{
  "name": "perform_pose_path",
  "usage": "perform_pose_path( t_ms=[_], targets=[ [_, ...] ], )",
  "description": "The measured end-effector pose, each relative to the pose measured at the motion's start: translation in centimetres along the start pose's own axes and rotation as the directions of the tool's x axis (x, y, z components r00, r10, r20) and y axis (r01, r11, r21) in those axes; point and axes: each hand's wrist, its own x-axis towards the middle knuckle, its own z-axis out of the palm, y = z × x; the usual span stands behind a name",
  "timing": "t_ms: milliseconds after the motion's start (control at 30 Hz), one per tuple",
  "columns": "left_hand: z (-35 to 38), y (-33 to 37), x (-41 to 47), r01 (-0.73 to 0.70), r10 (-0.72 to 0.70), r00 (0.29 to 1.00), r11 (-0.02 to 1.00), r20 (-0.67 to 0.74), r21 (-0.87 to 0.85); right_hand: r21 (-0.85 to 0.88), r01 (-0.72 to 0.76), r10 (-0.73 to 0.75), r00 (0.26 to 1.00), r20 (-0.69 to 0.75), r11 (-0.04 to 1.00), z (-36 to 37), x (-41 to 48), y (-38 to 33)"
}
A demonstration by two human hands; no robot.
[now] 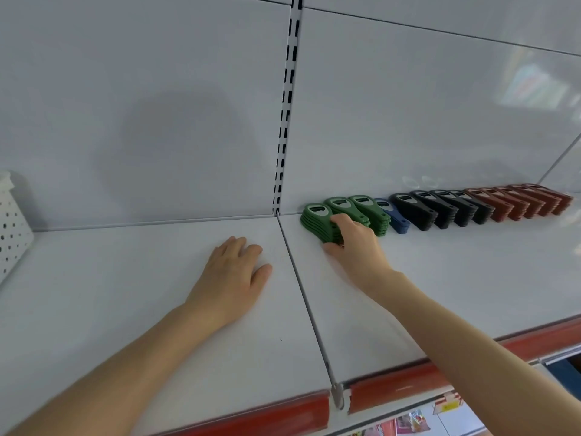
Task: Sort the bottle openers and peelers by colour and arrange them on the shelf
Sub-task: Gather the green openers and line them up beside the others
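While the left hand (234, 275) lies flat and open on the white shelf (440, 278), holding nothing, the right hand (352, 243) curls its fingers and thumb round the green pile (314, 220) at the left end of the row. The row runs along the back of the shelf, close to the wall (408, 121). Next to that pile stand two more green piles (367, 212), then one blue pile (394, 215), then black piles (440, 209), then red-brown piles (518, 202) at the far right. Like colours sit together, so the sorting looks almost done. I think what is left is to set the held pile straight beside the others. I cannot tell which pieces are openers and which are peelers, because they all look the same shape from here.
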Motion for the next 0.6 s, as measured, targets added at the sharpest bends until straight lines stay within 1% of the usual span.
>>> perform_pose_path(
  t_ms=[200,433,600],
  targets=[
    [0.1,0.0,-0.1,-0.017,0.017,1.000,1.000,-0.027,-0.019,-0.041,0.020,-0.020,1.000,-0.008,0.999,0.3,0.6,-0.2],
    [0.4,-0.2,0.1,-0.007,0.006,0.999,0.999,-0.038,-0.033,-0.067,0.000,-0.003,0.999,-0.035,0.998,0.7,1.7,-0.3],
    [0.4,-0.2,0.0,0.003,-0.004,1.000,0.999,-0.028,-0.036,-0.167,-0.028,0.021,0.999,-0.043,0.985,0.7,1.7,-0.5]
  ],
)
